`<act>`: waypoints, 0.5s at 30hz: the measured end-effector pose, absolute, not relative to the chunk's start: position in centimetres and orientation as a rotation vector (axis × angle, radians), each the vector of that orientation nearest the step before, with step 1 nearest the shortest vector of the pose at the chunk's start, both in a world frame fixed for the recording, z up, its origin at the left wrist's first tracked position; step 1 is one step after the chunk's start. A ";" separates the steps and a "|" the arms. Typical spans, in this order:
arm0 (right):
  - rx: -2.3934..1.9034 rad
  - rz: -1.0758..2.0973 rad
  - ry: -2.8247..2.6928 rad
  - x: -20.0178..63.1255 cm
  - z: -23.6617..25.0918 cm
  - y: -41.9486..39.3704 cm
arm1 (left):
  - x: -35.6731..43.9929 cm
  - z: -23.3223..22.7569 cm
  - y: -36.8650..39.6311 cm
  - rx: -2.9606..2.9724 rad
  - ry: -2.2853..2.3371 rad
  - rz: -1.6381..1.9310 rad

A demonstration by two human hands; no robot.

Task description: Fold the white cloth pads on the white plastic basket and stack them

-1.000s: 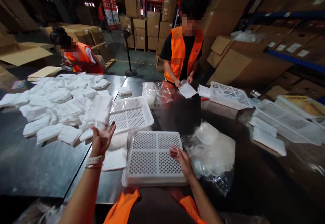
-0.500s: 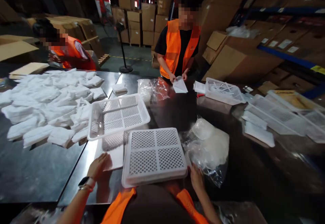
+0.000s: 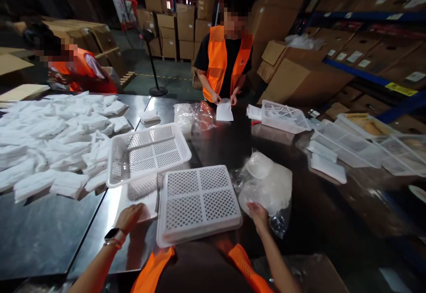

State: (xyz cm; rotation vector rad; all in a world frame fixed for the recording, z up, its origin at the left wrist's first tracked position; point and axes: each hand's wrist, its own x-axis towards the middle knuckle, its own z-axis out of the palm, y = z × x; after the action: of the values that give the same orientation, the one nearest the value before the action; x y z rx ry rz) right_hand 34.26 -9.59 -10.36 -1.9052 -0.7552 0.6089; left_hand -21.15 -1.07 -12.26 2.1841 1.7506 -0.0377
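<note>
Between the two hands, an upside-down white basket [image 3: 199, 203] is seen lying flat on the shiny surface [image 3: 49, 235]. The left hand [image 3: 129, 217] is laid flat and open on a thin white sheet [image 3: 144, 195] just to its front. Nothing is gripped by it; the sheet is only pressed down by the fingertips. The right hand [image 3: 258, 214] is reached out to a clear plastic bag [image 3: 268, 189] full of soft white things. The edge of the bag is touched by loosely bent fingers, but whether it is pinched cannot be told.

The bag is judged to be light, soft and floppy. It is likely to be slippery and crinkly, so it is best taken by a bunched fold near the top. The sheet is judged to be very light and bendy; it is best picked up at a corner or slid to the edge of the surface. The basket looks stiff and light, and can be held by its rim.

Farther out past the left hand, a second white basket [image 3: 148, 153] stands open side up, with a big pile of folded white cloths [image 3: 53, 142] beside it.
</note>
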 end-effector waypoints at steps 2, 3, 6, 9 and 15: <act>-1.881 0.606 -0.698 34.3 -10.0 -9.4 | -21.1 -11.9 -0.6 2.150 1.822 0.030; -1.870 0.586 -0.672 34.4 -9.8 -9.3 | -21.2 -11.7 -0.3 2.131 1.854 0.074; -1.846 0.492 -0.633 34.4 -9.4 -9.1 | -21.1 -11.1 0.0 2.087 1.898 0.216; -1.827 0.476 -0.669 34.2 -9.3 -8.8 | -20.7 -10.5 -0.2 2.080 1.868 0.343; -1.801 0.450 -0.743 33.2 -7.8 -8.2 | -18.6 -7.5 -0.5 2.079 1.891 0.695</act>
State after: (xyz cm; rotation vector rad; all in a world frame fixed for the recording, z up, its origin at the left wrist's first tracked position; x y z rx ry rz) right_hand 33.24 -8.25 -7.83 -1.8009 -0.7429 0.4504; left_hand -18.59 -0.45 -7.50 2.0793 1.8914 0.6952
